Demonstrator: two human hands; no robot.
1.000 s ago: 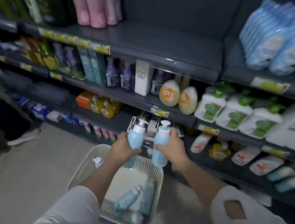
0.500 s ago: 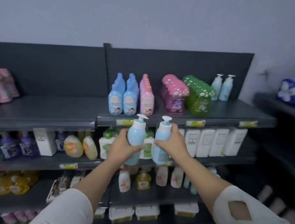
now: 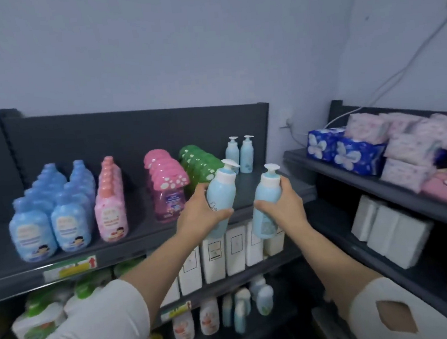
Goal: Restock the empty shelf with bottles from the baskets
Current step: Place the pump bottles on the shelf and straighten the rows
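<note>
The left grip point(image 3: 199, 217) is curled round the lower body of a pale blue pump bottle point(image 3: 220, 194), thumb in front and fingers behind. The right grip point(image 3: 282, 207) is wrapped the same way round a second pump bottle point(image 3: 266, 192). Both bottles are smooth, rounded plastic with a white collar and a white pump head. They are held tilted and apart in the air at the front edge of the top shelf point(image 3: 146, 230), over its right end.

The shelf is a dark grey, matt board with a dark back panel. Two matching bottles point(image 3: 240, 154) stand upright at the back of that right end, with a bare strip of board in front of them. To the left stand tight rows: glossy green bottles point(image 3: 200, 163), magenta bottles point(image 3: 167, 190) with spotted pink caps, slim pink bottles point(image 3: 110, 206), and two rows of squat blue bottles point(image 3: 50, 211).

White boxes point(image 3: 232, 249) line the shelf below, partly hidden by the forearms. A side shelf point(image 3: 353, 182) on the right carries soft wrapped packs – blue tissue packs point(image 3: 342, 153) and pale ones point(image 3: 404, 148). Behind is a plain pale wall point(image 3: 152, 53) with a white cable point(image 3: 397, 73) running down it.
</note>
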